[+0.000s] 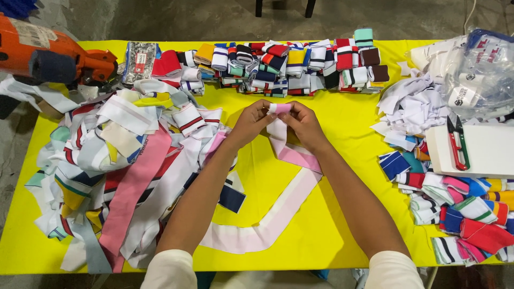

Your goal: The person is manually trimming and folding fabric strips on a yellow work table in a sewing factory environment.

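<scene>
Yellow table (pixel 342 139), left hand (pixel 249 124) and right hand (pixel 305 123) both pinching rolled end of pink-and-white strip (pixel 278 214), its length trailing toward the person

Both hands (pixel 278 122) on pink-and-white strip (pixel 284 208)

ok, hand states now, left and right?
Left hand: closed, pinching the pink-and-white strip at its rolled end.
Right hand: closed on the same strip.

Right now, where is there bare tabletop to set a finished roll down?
Bare yellow table lies between the right hand and the white scrap heap, and near the front edge under the pink-white strip. Crowded: loose strip pile left, rolled row behind, rolls right.
</scene>
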